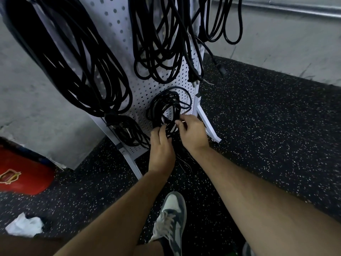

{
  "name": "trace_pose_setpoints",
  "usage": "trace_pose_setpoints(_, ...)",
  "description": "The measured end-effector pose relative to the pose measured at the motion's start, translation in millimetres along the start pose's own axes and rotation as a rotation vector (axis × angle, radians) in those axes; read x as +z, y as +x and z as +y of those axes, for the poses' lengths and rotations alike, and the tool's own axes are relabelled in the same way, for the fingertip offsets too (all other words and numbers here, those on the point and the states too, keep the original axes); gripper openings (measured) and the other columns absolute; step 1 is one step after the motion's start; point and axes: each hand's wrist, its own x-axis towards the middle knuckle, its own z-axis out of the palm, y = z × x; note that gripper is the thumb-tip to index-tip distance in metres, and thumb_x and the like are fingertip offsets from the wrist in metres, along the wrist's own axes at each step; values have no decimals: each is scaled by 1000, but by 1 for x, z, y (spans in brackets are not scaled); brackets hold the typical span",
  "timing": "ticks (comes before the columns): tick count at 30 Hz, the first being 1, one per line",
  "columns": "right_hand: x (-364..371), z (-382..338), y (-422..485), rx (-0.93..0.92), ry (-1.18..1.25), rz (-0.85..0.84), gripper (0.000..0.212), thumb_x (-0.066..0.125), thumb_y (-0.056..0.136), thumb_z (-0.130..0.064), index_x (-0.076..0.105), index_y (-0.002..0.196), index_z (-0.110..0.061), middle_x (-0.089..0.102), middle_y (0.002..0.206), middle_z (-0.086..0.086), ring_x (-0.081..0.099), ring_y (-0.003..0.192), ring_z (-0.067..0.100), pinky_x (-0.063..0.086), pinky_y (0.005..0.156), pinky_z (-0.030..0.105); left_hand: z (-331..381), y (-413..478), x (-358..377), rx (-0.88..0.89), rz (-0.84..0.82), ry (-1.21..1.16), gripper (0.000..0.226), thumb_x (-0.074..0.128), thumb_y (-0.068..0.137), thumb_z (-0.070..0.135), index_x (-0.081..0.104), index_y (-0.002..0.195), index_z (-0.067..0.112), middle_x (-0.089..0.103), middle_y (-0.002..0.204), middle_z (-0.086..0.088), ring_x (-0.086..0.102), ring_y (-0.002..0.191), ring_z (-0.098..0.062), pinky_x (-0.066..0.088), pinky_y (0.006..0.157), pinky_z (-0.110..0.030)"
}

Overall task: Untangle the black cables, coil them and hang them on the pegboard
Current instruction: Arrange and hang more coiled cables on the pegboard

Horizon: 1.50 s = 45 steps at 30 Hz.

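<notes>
Head view: I see the left grip (162,146) curled round the bottom of a small black cable coil (158,106), the right grip (191,134) pinching its lower right edge. The coil lies against the white pegboard (145,89), low, beneath larger hanging coils (103,80).

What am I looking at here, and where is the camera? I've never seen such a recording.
No machine here: a person's two bare hands, filmed by one camera worn on the head, looking down. The left hand and right hand both grip a small coil of black cable against a white pegboard. Whether it already hangs on a hook is hidden. Higher up hang bigger black coils. Below is speckled dark floor, with the person's shoe, a white rag and a red object.
</notes>
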Motion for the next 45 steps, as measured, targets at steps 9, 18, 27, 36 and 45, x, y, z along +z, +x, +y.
trace_pose_setpoints(9, 11, 37, -40, 10, -105, -136, 36, 47, 106, -22, 59, 139, -14, 66, 128, 8, 62, 117, 22, 49, 102, 33, -11, -8, 22, 12, -304, 93, 49, 49, 98, 9, 43, 146, 1, 47, 142, -16, 50, 127, -33, 48, 103, -46)
trace_pose_setpoints(18, 29, 126, -62, 264, -254, -409, 42, 50, 103, -29, 52, 144, -21, 55, 137, 5, 53, 125, 27, 47, 104, 42, -42, -29, 78, -326, -692, 202, 53, 45, 105, 28, 33, 153, 10, 32, 154, -14, 35, 138, -33, 33, 113, -45)
trace_pose_setpoints(27, 76, 172, -31, 430, -290, -571, 64, 52, 102, -35, 26, 159, -25, 29, 162, 6, 31, 144, 33, 32, 116, 49, -70, -10, 139, -871, -644, 40, 68, 57, 99, 36, 28, 153, 7, 38, 153, -16, 45, 135, -37, 42, 110, -48)
trace_pose_setpoints(36, 101, 188, -45, 685, -224, -518, 41, 58, 95, -25, 48, 126, -1, 52, 126, 18, 54, 119, 37, 47, 92, 40, -68, -3, 172, -1074, -581, -50, 65, 78, 84, 37, 52, 133, 3, 61, 129, -16, 66, 107, -32, 59, 88, -40)
trace_pose_setpoints(45, 87, 214, -66, 775, 12, -510, 44, 52, 87, -44, 64, 104, -6, 69, 100, 12, 67, 84, 25, 55, 68, 34, -52, -33, 164, -978, -700, -233, 71, 58, 82, 54, 48, 142, 16, 59, 128, -11, 63, 104, -27, 56, 96, -45)
